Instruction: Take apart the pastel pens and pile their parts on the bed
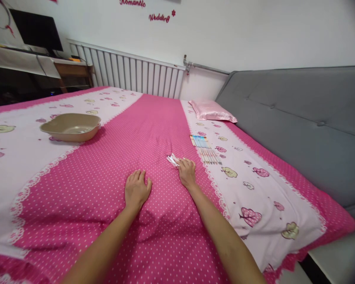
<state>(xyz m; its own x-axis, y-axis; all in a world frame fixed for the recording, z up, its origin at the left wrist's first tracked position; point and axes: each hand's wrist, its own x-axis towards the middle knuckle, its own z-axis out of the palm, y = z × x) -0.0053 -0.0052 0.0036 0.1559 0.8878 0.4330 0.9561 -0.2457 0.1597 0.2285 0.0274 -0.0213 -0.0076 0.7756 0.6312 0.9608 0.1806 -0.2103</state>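
Note:
My left hand [137, 188] lies palm down on the pink dotted bedspread [106, 193], fingers stretched out and holding nothing. To its right, the fingers of my right hand [187, 170] are closed around a small bunch of slim white pens [173, 159], close above or on the cloth. Motion blurs the bunch a little, and part of it is hidden by the fingers. Just beyond that hand, a row of blue-toned pens [199, 141] lies side by side on the pale strip. Nearer to me is a second row of whitish pens with pinkish parts [210, 156].
A beige plastic basin [72, 128] rests on the bed at the left, with something small inside. A pink pillow [212, 110] lies by the grey headboard [296, 118]. Behind the bed are a white radiator [130, 71] and a desk with a monitor [37, 31].

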